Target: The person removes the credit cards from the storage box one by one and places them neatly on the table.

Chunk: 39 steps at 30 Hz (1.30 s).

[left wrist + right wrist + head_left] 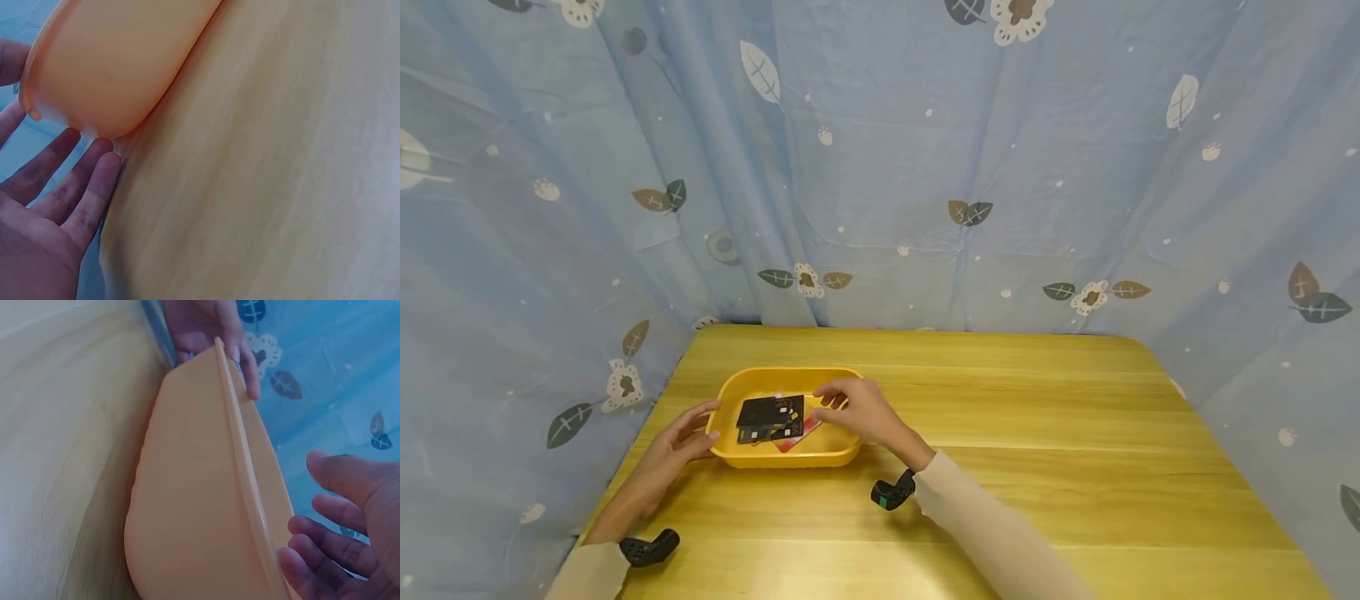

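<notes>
A yellow plastic basin (820, 460) stands on the left part of the table. In it lie overlapping black flat cards (763, 412) with small light squares, and a red-and-white card (787, 444) partly under them. My left hand (672, 454) holds the basin's left end, thumb and forefinger at the rim and other fingertips (107, 165) against the outer wall. Over the basin's right end hovers my right hand (862, 408), its fingers loosely bent. The right wrist view shows nothing between that hand's fingers (331, 540); the cards are hidden there.
The wooden table (1037, 433) extends to the right of the basin. A blue curtain (887, 167) printed with leaves and flowers hangs behind the table and along its sides. Black bands (651, 548) are worn on both wrists.
</notes>
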### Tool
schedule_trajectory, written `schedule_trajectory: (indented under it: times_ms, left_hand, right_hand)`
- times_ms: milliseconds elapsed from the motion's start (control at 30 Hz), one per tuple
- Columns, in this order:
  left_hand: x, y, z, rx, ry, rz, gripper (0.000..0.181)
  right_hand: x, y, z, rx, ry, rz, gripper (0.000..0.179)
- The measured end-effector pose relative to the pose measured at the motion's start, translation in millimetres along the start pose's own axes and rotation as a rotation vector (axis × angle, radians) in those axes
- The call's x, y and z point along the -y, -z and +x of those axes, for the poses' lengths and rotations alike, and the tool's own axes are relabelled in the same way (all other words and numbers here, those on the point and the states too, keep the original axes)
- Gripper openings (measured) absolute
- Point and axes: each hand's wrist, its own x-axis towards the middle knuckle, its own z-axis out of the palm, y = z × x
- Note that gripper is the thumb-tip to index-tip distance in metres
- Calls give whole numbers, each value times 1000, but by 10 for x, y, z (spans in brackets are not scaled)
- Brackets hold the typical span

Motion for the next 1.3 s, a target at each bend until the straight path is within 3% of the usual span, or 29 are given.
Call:
schedule_trajectory:
  times_ms: [500,700,933,1133,1300]
  left_hand:
    - [-26,12,-3,-4,12,8,63]
    - [-33,0,6,-7,9,-1,64]
    - [-37,-11,8,-20,38,9,65]
    - [-27,-19,12,-17,35,-6,64]
    - [-16,-13,12,-17,23,-7,64]
  right_hand:
    - [127,-275,185,17,-74,-33,33]
    - [153,-359,223,21,-142,-12,32]
    - [139,-435,263,43,-190,-102,35]
    - [111,-504,331,51,-207,-75,39]
    - [80,-604,429,46,-227,-137,44]
